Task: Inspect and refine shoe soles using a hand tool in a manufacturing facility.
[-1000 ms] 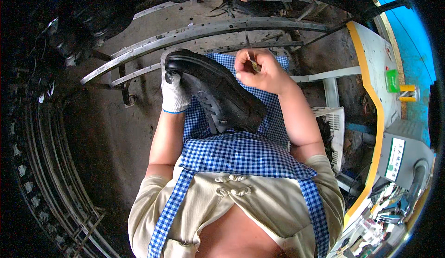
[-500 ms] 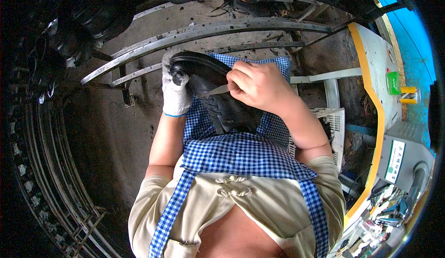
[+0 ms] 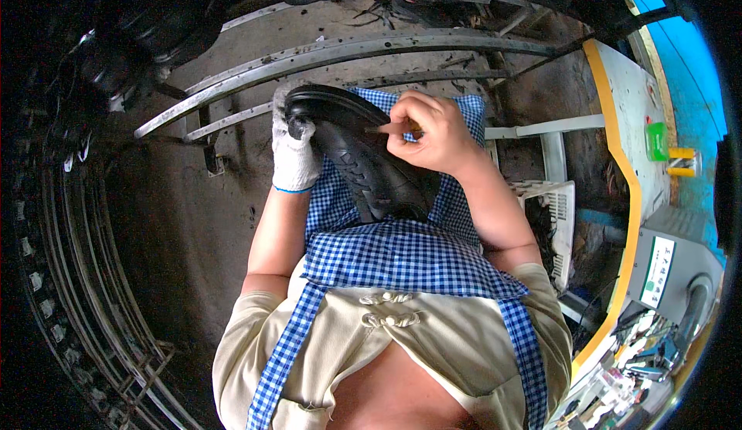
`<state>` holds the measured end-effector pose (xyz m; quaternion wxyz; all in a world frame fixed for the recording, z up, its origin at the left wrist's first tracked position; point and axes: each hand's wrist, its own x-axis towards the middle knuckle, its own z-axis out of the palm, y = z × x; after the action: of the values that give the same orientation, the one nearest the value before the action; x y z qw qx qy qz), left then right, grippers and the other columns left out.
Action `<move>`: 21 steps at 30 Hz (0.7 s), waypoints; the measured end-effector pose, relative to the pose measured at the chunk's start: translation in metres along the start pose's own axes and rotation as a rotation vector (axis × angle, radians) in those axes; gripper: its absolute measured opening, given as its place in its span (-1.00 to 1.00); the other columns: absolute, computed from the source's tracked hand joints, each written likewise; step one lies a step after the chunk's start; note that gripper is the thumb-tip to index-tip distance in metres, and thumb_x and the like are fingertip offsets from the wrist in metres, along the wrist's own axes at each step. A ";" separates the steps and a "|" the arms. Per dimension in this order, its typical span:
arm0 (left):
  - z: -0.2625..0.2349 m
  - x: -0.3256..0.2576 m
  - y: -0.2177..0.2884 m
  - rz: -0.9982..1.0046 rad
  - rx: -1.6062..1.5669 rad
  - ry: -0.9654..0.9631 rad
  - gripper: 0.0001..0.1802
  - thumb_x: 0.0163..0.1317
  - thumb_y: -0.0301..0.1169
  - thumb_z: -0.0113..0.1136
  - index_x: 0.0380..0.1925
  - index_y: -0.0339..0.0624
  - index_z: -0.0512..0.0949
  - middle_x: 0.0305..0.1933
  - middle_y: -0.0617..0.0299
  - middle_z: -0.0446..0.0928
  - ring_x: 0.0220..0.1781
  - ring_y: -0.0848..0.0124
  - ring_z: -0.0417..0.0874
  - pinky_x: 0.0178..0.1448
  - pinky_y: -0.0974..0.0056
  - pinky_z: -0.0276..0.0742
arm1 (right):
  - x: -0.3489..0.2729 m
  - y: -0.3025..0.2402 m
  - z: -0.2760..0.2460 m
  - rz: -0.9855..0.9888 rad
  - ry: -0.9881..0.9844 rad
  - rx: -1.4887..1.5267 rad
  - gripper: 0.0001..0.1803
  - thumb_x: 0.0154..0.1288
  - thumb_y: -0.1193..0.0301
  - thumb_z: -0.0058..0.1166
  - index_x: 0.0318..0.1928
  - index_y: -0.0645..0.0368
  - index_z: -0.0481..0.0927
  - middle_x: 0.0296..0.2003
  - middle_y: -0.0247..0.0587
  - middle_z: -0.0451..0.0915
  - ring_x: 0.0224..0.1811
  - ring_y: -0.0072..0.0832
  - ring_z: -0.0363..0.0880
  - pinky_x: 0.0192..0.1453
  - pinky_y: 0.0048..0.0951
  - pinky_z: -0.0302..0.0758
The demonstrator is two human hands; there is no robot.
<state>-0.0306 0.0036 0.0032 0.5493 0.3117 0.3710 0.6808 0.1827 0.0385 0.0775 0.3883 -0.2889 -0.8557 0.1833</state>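
At the frame's centre, the black shoe [image 3: 367, 169] looks like leather, glossy at the toe, duller along its side. The white glove [image 3: 295, 163] is rough knit cloth; the checked apron [image 3: 402, 258], matt woven cloth. Toward the top, the rack bar [image 3: 348, 47] looks metal, scuffed; the crate [image 3: 564, 215] at right, plastic.

A green container [image 3: 657, 142] and a yellow-banded jar [image 3: 683, 161] are standing near the far edge of the desk [image 3: 635, 117]; a white crate [image 3: 565, 225] is sitting lower, beside its yellow edge.
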 end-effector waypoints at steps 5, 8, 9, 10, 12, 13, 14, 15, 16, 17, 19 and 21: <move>0.007 -0.002 0.004 0.029 -0.020 0.022 -0.17 -0.13 -0.09 0.44 0.15 -0.12 0.31 0.07 0.23 0.45 0.09 0.34 0.47 0.19 0.24 0.40 | -0.002 -0.008 -0.008 0.042 -0.035 0.082 -0.79 -0.09 0.58 0.22 -0.41 0.18 0.47 -0.49 -0.29 0.50 -0.59 -0.51 0.53 -0.55 -0.51 0.46; 0.005 -0.001 0.003 0.018 -0.010 0.012 -0.18 -0.13 -0.09 0.44 0.14 -0.13 0.32 0.06 0.23 0.45 0.09 0.34 0.47 0.18 0.24 0.40 | -0.006 -0.009 -0.008 -0.004 -0.054 0.059 -0.77 -0.09 0.56 0.26 -0.35 0.18 0.54 -0.42 -0.29 0.55 -0.55 -0.50 0.58 -0.53 -0.51 0.50; 0.004 0.000 0.002 0.019 -0.010 0.011 -0.18 -0.13 -0.09 0.44 0.14 -0.13 0.32 0.06 0.23 0.45 0.09 0.34 0.47 0.18 0.24 0.40 | -0.006 -0.010 -0.010 -0.044 -0.063 -0.002 -0.77 -0.11 0.56 0.27 -0.35 0.18 0.54 -0.41 -0.29 0.55 -0.55 -0.47 0.58 -0.52 -0.50 0.51; 0.003 0.000 0.001 0.039 0.021 -0.005 -0.16 -0.10 -0.02 0.42 0.16 -0.12 0.30 0.06 0.20 0.47 0.07 0.30 0.50 0.14 0.21 0.46 | -0.004 -0.011 -0.011 -0.085 -0.073 -0.062 -0.77 -0.12 0.56 0.27 -0.36 0.18 0.55 -0.41 -0.29 0.55 -0.55 -0.45 0.58 -0.52 -0.49 0.52; 0.002 0.000 0.001 0.059 0.053 -0.020 -0.13 -0.07 0.06 0.39 0.19 -0.11 0.29 0.05 0.16 0.48 0.04 0.26 0.54 0.10 0.18 0.51 | 0.000 -0.014 -0.016 -0.102 -0.139 -0.135 -0.77 -0.13 0.54 0.27 -0.37 0.17 0.54 -0.42 -0.30 0.54 -0.54 -0.43 0.58 -0.52 -0.47 0.52; 0.004 -0.001 0.003 0.054 0.080 -0.023 -0.13 -0.06 0.05 0.39 0.19 -0.11 0.28 0.05 0.16 0.48 0.04 0.26 0.54 0.09 0.18 0.52 | 0.001 -0.016 -0.018 -0.117 -0.205 -0.209 -0.77 -0.13 0.53 0.26 -0.37 0.16 0.54 -0.43 -0.30 0.53 -0.54 -0.41 0.57 -0.53 -0.46 0.51; 0.006 -0.001 0.004 0.049 0.108 -0.026 -0.13 -0.06 0.04 0.39 0.20 -0.11 0.27 0.05 0.16 0.47 0.04 0.27 0.54 0.09 0.18 0.52 | 0.004 -0.019 -0.020 -0.116 -0.204 -0.209 -0.77 -0.13 0.53 0.26 -0.37 0.16 0.54 -0.43 -0.30 0.53 -0.54 -0.41 0.57 -0.53 -0.46 0.51; 0.008 -0.001 0.005 0.048 0.109 -0.026 -0.13 -0.06 0.04 0.39 0.20 -0.11 0.27 0.05 0.16 0.47 0.04 0.27 0.54 0.09 0.18 0.52 | 0.007 -0.022 -0.020 -0.140 -0.247 -0.272 -0.79 -0.12 0.50 0.25 -0.39 0.15 0.53 -0.45 -0.31 0.50 -0.53 -0.41 0.57 -0.53 -0.44 0.50; 0.009 0.000 0.005 0.043 0.112 -0.042 -0.13 -0.05 0.03 0.39 0.21 -0.10 0.26 0.05 0.17 0.47 0.04 0.27 0.54 0.08 0.18 0.52 | 0.008 -0.023 -0.020 -0.166 -0.289 -0.334 -0.80 -0.11 0.48 0.24 -0.42 0.14 0.51 -0.48 -0.31 0.47 -0.53 -0.42 0.56 -0.54 -0.42 0.49; 0.010 0.000 0.005 0.037 0.114 -0.057 -0.13 -0.04 0.02 0.38 0.22 -0.10 0.25 0.04 0.17 0.47 0.04 0.28 0.54 0.07 0.19 0.53 | 0.008 -0.022 -0.019 -0.166 -0.289 -0.333 -0.80 -0.11 0.48 0.24 -0.42 0.14 0.51 -0.48 -0.31 0.47 -0.53 -0.42 0.56 -0.54 -0.42 0.49; 0.010 0.000 0.004 0.037 0.112 -0.063 -0.15 -0.03 0.00 0.38 0.21 -0.09 0.25 0.04 0.17 0.47 0.03 0.28 0.54 0.07 0.19 0.53 | 0.009 -0.018 -0.016 -0.188 -0.307 -0.350 -0.81 -0.10 0.44 0.23 -0.47 0.13 0.46 -0.51 -0.31 0.42 -0.53 -0.41 0.55 -0.55 -0.41 0.48; 0.010 0.000 0.004 0.037 0.111 -0.070 -0.17 -0.02 -0.01 0.37 0.21 -0.08 0.25 0.04 0.17 0.47 0.03 0.28 0.54 0.07 0.19 0.53 | 0.010 -0.012 -0.013 -0.195 -0.323 -0.334 -0.80 -0.10 0.44 0.23 -0.49 0.13 0.44 -0.52 -0.30 0.42 -0.54 -0.41 0.54 -0.55 -0.40 0.47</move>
<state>-0.0237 0.0045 0.0118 0.5313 0.3721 0.3828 0.6578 0.1830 0.0372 0.0980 0.2092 -0.2318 -0.9489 0.0449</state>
